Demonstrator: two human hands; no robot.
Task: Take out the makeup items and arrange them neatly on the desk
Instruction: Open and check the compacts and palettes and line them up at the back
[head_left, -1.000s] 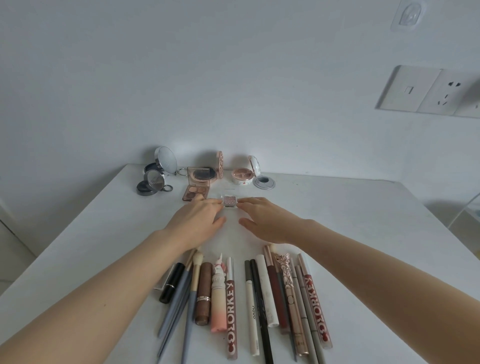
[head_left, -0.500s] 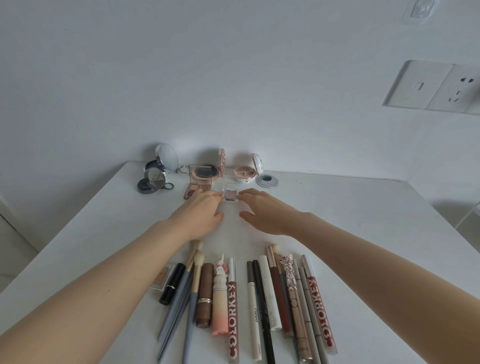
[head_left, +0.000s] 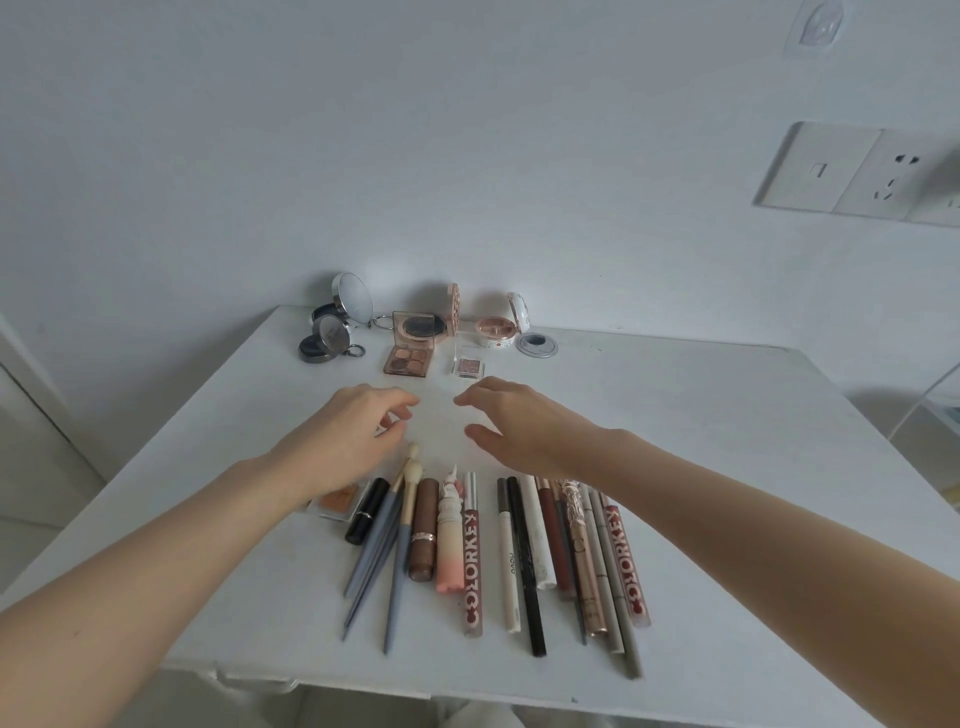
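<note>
Both hands' grips, left hand (head_left: 348, 441) and right hand (head_left: 524, 426), loose, empty above desk (head_left: 727, 441); glitter pot (head_left: 470, 367) open

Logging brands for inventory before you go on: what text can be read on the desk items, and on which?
"COLORKEY": clear lip gloss tube with brown-red letters, left of middle.
"COLORKEY": red lip gloss tube, right end of the row.
"NOVO", hard to make out: white pencil.
Print on the rose-gold tube and the small clear eyeshadow case: too small to read.
</note>
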